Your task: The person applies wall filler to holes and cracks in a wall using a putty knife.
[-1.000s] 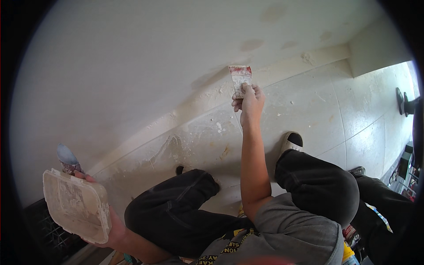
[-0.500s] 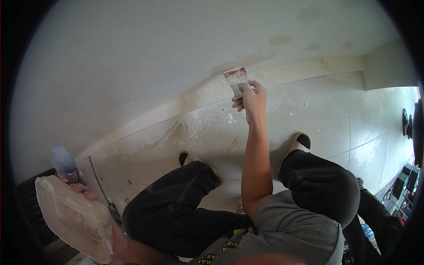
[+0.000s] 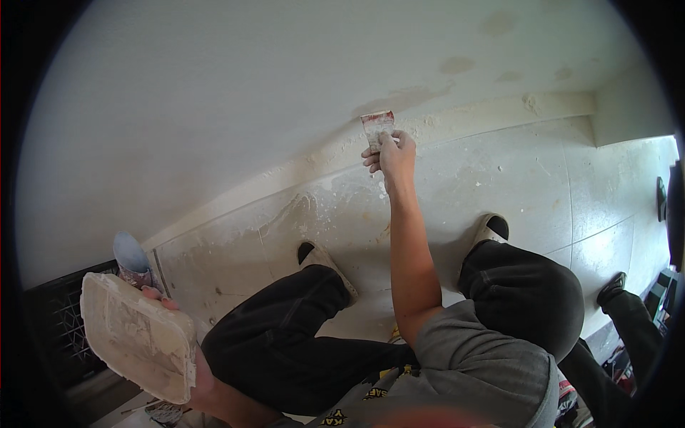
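My right hand (image 3: 397, 153) grips a putty knife (image 3: 378, 127), its wide blade crusted white with reddish patches. The blade's edge is up against the low part of the white wall (image 3: 235, 107), just above the skirting strip (image 3: 492, 119). At the lower left my left hand (image 3: 203, 374) is wrapped round a shallow plastic tub (image 3: 135, 335) smeared with pale putty. Its fingertips show over the far rim. Past those fingers juts a grey-blue rounded piece (image 3: 130, 251) with a spotted base; whether my hand holds it, I cannot make out.
Damp-looking brown patches (image 3: 457, 65) mark the wall. White splashes dot the tiled floor (image 3: 528, 185) around my shoes (image 3: 492, 228). A black grid crate (image 3: 61, 321) stands at the left. Another person's leg (image 3: 638, 321) is at the right, near scattered gear.
My right hand and the putty knife have shifted slightly left along the wall's base. The tub has moved right and a little up in view. The other person's leg and shoe show more.
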Tool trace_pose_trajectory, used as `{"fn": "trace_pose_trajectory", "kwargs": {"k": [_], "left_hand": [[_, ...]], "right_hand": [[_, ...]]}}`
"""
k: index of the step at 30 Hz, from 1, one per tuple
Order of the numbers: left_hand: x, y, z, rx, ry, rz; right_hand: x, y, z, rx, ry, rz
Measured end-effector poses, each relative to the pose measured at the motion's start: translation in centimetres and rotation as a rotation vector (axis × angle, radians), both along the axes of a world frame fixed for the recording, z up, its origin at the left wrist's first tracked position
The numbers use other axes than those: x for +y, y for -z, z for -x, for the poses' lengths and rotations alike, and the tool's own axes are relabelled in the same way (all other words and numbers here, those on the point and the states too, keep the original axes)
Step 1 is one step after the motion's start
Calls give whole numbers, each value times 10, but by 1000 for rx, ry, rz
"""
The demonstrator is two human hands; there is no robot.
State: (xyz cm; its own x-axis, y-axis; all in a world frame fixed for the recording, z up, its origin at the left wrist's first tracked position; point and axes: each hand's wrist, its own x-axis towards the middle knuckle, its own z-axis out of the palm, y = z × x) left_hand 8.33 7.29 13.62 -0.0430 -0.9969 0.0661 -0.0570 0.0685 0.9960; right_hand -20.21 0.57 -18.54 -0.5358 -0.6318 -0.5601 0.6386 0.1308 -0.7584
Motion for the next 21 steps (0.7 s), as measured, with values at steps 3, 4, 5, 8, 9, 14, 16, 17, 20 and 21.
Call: {"fn": "trace_pose_trajectory", "kwargs": {"k": [3,4,5,8,9,14,16,17,20,21], "left_hand": [[5,3,-5,-41,-9,11],[7,3,-7,14,0,2],[10,4,-9,69,9,-7],[16,7,-13,231,35,-31],[18,8,-14,284,45,-38],[20,12,-17,528,90,-90],[16,10,-15,625,106,-118],[15,9,-14,673,114,-131],[16,12,-14,827,147,-162],[18,14,-15,880,159,-171]], "right_hand": [[-4,-8,2,24,-2,27],[-5,-11,4,30,-2,27],[-7,-14,6,41,13,61],[-8,-25,3,51,23,118],[-8,-29,3,46,19,139],[15,-33,1,94,-31,144],[18,-32,6,100,-52,110],[19,-30,11,87,-97,71],[19,-21,14,68,-143,48],[19,-19,14,59,-147,63]]}}
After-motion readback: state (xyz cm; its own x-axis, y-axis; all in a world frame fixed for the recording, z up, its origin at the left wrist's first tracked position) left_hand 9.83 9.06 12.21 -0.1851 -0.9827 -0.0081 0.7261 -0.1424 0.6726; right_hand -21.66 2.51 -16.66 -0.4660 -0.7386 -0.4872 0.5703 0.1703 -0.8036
